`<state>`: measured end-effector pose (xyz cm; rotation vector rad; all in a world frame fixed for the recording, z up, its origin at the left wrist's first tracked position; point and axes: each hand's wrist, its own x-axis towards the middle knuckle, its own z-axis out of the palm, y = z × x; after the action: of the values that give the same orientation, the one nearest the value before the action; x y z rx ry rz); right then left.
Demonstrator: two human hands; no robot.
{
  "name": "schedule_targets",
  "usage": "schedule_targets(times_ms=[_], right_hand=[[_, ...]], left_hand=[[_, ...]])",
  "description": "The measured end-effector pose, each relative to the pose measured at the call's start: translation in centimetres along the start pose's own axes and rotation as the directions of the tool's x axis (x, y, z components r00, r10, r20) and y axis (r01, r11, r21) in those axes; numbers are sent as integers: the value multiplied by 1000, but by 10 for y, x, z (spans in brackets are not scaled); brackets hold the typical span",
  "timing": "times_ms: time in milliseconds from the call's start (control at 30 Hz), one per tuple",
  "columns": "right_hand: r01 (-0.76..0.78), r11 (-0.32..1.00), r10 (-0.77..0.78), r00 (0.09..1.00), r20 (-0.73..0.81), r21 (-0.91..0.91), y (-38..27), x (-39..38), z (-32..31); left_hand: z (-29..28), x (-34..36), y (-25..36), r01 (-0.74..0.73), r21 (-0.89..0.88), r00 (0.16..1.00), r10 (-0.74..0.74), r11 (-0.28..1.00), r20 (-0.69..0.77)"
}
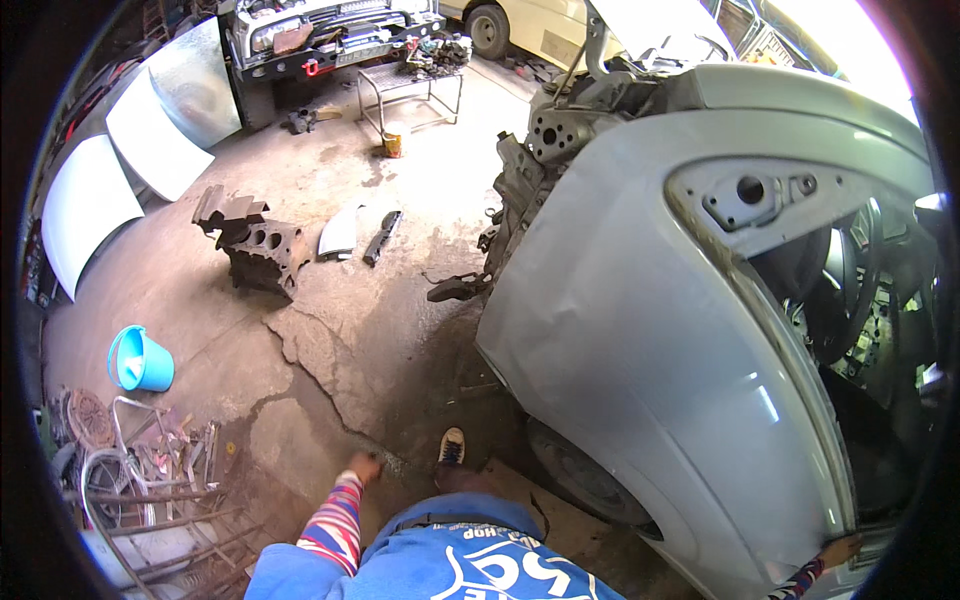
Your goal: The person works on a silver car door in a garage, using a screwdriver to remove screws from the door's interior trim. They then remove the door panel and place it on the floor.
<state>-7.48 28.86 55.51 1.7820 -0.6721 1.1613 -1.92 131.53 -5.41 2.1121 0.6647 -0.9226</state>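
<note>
At the lower right, my right hand (840,550) lies on the rear edge of a dented grey car fender (640,320), beside the doorway, with its fingers stretched out. My left hand (366,467) hangs over the concrete floor, away from the car, at the end of a red, white and blue patterned sleeve. It is small and dark here, so I cannot make out its fingers. Under the fender a tyre (585,470) shows in part. Through the doorway a steering wheel (862,275) and a stripped interior are visible.
An engine block (262,250) stands on the cracked floor, with a blue bucket (142,360) to its left. Scrap metal (140,470) is heaped at lower left. Loose body panels (150,130) lean farther back. A metal table (410,82) carries parts before another vehicle.
</note>
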Motion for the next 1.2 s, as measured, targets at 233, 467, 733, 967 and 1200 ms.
schedule_targets(times_ms=[233, 467, 733, 967, 1200], right_hand=[[-374, 816, 381, 921, 78, 442, -228, 62, -154], [-206, 650, 136, 979, 154, 732, -508, 94, -297], [-335, 808, 195, 928, 317, 484, -608, 124, -351], [-298, 834, 187, 944, 270, 465, -597, 119, -342], [-148, 857, 55, 979, 197, 494, -581, 114, -330]], left_hand=[[-178, 69, 177, -286, -251, 940, 219, 925, -262], [-204, 160, 105, 315, 99, 773, -195, 944, -603], [-431, 287, -147, 30, -592, 946, -213, 806, -243], [-420, 280, -161, 349, -676, 886, -463, 648, 14], [-335, 280, -76, -123, 198, 992, 115, 972, 51]])
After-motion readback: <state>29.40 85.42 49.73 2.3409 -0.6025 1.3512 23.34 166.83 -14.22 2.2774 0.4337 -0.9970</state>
